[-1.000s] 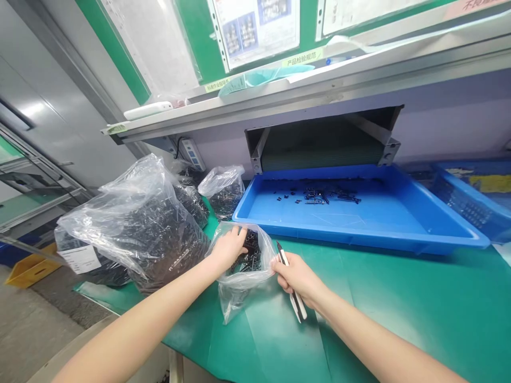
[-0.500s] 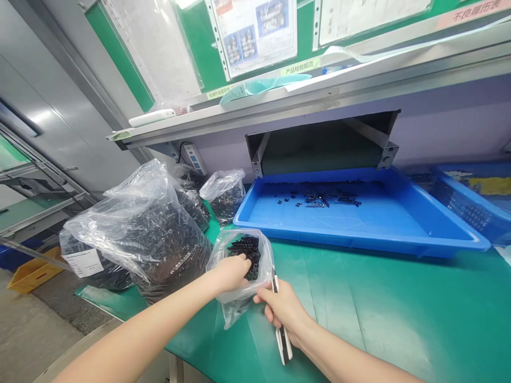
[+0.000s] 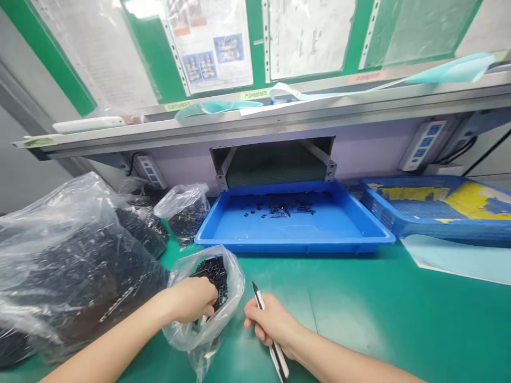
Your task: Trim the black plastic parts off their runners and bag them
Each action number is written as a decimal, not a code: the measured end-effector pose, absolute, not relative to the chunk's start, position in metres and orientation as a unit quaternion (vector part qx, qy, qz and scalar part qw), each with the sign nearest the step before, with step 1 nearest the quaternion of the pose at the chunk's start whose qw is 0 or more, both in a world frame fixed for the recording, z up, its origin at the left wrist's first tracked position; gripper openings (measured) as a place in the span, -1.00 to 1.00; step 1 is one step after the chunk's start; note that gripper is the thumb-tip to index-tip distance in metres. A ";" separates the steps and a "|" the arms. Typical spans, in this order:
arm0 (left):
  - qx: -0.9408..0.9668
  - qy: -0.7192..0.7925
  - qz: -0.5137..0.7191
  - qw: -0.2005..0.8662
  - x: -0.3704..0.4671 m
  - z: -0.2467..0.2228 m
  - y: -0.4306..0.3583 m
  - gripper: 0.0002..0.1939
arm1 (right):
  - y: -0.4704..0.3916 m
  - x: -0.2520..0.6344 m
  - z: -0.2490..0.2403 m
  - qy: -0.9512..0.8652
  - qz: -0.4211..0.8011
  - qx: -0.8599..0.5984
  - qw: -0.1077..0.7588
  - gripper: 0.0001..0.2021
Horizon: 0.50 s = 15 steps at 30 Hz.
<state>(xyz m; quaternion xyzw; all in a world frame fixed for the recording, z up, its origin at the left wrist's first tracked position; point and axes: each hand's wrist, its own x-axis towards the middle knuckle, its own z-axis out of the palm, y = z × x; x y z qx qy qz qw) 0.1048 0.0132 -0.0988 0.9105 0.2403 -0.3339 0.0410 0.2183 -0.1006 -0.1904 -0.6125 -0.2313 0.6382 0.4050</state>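
Note:
My left hand reaches into the mouth of a small clear plastic bag standing on the green bench. Its fingers are curled at the small black plastic parts in the bag. What those fingers pinch, if anything, is hidden. Just right of the bag, my right hand grips a slim white-and-black pen-like tool, its dark pointed tip up and away from me. Beyond both hands lies a shallow blue tray with scattered black parts toward its back.
A large clear bag of black parts fills the left, with a smaller filled bag behind. A conveyor end overhangs the tray under a shelf. A blue basket and pale blue sheet lie right.
The view has swung right, so the basket and a second power strip show more. My right hand has come away from the bag's rim, still holding the tool; my left hand remains in the bag.

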 end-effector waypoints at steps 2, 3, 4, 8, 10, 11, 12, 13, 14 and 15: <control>0.925 0.227 -0.301 0.042 0.121 -0.081 0.022 -0.77 | -0.113 0.237 -0.190 -0.240 0.635 -0.619 0.395 -0.91; 0.934 0.220 -0.278 0.048 0.132 -0.072 0.028 -0.74 | -0.121 0.249 -0.189 -0.252 0.624 -0.630 0.388 -0.91; 0.943 0.216 -0.248 0.058 0.145 -0.066 0.034 -0.73 | -0.130 0.262 -0.187 -0.285 0.591 -0.653 0.377 -0.90; 0.960 0.238 -0.127 0.072 0.211 -0.066 0.063 -0.71 | -0.169 0.316 -0.187 -0.509 0.279 -0.786 0.211 -0.85; 0.959 0.255 -0.107 0.062 0.247 -0.082 0.079 -0.42 | -0.191 0.342 -0.197 -0.537 0.172 -0.818 0.110 -0.80; 0.957 0.263 -0.108 0.060 0.264 -0.092 0.088 -0.28 | -0.203 0.354 -0.204 -0.537 0.140 -0.828 0.082 -0.78; 0.954 0.272 -0.110 0.059 0.281 -0.102 0.096 -0.17 | -0.214 0.367 -0.212 -0.536 0.104 -0.835 0.070 -0.77; 0.951 0.281 -0.113 0.061 0.295 -0.112 0.103 -0.08 | -0.224 0.378 -0.219 -0.537 0.072 -0.838 0.064 -0.77; 0.948 0.289 -0.115 0.065 0.308 -0.121 0.110 -0.03 | -0.234 0.390 -0.226 -0.536 0.043 -0.841 0.064 -0.77; 0.946 0.294 -0.117 0.070 0.319 -0.129 0.117 0.01 | -0.241 0.401 -0.229 -0.539 0.025 -0.839 0.067 -0.79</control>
